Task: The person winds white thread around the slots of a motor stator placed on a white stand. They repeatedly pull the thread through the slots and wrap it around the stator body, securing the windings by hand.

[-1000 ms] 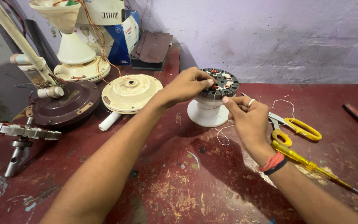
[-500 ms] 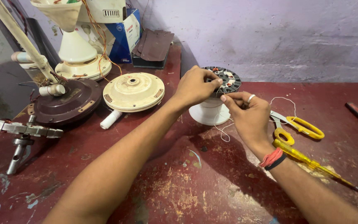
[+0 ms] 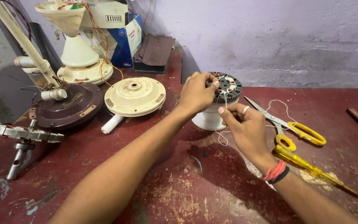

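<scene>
White thread (image 3: 221, 137) runs from the stator (image 3: 227, 86) down to my right hand (image 3: 245, 126) and hangs in a small loop below it.

1. Stator: it sits on a white stand (image 3: 209, 119) near the middle of the red tabletop (image 3: 179, 182), just in front of both hands.
2. Left hand (image 3: 196, 92): the fingers are closed in a pinch at the stator's near rim, touching its windings.
3. Right hand: it is just below and in front of the stator; the fingers are pinched together on the thread. A ring shows on one finger.
4. Nearby: scissors (image 3: 289, 124) with yellow handles lie just right of my right hand, and a yellow screwdriver (image 3: 316, 170) lies beside the wrist. A cream cover (image 3: 134, 96) lies left of the stator.
</scene>
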`<action>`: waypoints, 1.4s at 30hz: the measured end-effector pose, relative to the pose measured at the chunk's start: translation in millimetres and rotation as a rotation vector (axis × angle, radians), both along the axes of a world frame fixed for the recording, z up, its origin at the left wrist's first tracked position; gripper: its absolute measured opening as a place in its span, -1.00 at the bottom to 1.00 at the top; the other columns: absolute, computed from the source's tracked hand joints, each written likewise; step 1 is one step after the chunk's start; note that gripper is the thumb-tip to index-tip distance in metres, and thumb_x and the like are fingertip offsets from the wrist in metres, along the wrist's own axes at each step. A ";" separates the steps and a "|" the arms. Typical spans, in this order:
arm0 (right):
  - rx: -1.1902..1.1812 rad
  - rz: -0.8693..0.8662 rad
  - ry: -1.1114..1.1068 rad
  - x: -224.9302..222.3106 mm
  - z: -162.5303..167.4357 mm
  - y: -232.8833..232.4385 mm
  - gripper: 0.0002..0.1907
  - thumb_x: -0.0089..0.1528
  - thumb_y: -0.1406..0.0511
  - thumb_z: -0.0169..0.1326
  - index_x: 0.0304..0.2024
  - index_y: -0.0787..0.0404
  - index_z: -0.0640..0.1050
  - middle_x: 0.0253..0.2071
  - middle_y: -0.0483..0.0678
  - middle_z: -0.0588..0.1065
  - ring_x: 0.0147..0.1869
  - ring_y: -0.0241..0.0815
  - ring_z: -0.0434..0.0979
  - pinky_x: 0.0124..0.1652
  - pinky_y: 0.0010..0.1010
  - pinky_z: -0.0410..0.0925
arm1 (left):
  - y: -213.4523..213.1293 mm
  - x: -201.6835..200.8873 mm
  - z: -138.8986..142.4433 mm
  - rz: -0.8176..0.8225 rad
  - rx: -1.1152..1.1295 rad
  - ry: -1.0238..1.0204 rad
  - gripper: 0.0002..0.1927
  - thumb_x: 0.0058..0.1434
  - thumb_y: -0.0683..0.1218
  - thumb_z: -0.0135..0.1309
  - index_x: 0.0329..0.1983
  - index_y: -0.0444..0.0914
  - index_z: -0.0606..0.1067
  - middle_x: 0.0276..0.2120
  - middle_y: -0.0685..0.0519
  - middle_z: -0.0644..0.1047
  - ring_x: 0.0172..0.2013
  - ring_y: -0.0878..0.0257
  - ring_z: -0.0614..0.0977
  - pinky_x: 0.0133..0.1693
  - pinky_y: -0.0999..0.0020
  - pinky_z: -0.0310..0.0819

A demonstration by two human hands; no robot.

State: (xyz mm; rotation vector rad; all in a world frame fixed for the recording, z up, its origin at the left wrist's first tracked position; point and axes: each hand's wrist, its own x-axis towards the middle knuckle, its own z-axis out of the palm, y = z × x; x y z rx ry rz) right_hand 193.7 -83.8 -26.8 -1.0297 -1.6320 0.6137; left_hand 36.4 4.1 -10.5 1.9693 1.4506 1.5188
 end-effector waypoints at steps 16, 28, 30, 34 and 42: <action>-0.172 0.355 0.172 16.1 -11.6 -8.6 -0.74 0.28 0.45 -0.04 -0.10 0.46 0.63 -0.38 0.05 0.61 -0.35 -0.28 0.58 -0.32 -0.45 0.46 | -5.1 -23.7 24.8 -0.024 0.102 -0.242 -0.84 0.41 -0.08 -0.05 -0.16 -0.28 0.46 -0.23 -0.07 0.53 -0.32 0.13 0.64 -0.25 0.19 0.49; -0.031 0.385 0.129 10.2 4.3 -28.3 -0.35 0.35 0.42 -0.11 0.50 0.17 0.11 -0.07 0.14 0.63 -0.36 -0.22 0.63 -0.33 -0.41 0.54 | -40.7 -49.0 63.9 -0.598 -0.594 0.104 -0.76 0.38 -0.10 -0.10 -0.19 -0.35 0.52 -0.32 -0.01 0.65 -0.43 0.23 0.70 -0.44 0.31 0.51; -0.111 0.443 0.204 9.6 4.2 -24.6 -0.35 0.34 0.39 -0.13 0.50 0.16 0.10 -0.08 0.09 0.62 -0.35 -0.24 0.64 -0.33 -0.45 0.55 | -43.1 -44.9 64.4 -0.677 -0.620 0.083 -0.75 0.39 -0.09 -0.11 -0.18 -0.36 0.50 -0.31 -0.03 0.65 -0.40 0.22 0.71 -0.38 0.31 0.57; -0.083 0.352 0.122 7.9 -3.8 -16.3 -0.48 0.33 0.41 -0.04 0.37 0.28 0.31 -0.16 0.06 0.61 -0.34 -0.26 0.63 -0.36 -0.45 0.55 | -44.1 -36.4 62.1 -0.856 -0.649 0.021 -0.74 0.44 -0.11 -0.14 -0.19 -0.41 0.47 -0.33 -0.06 0.63 -0.33 0.16 0.73 -0.22 0.30 0.67; 0.013 0.001 -0.176 13.8 -5.0 -18.9 -0.79 0.31 0.34 0.18 -0.06 0.32 0.67 -0.38 -0.03 0.62 -0.39 -0.37 0.49 -0.43 -0.51 0.34 | -57.4 -39.3 73.5 -0.841 -0.678 -0.038 -0.65 0.38 -0.04 0.00 0.01 -0.44 0.40 -0.21 -0.12 0.61 -0.27 0.13 0.73 -0.19 0.27 0.69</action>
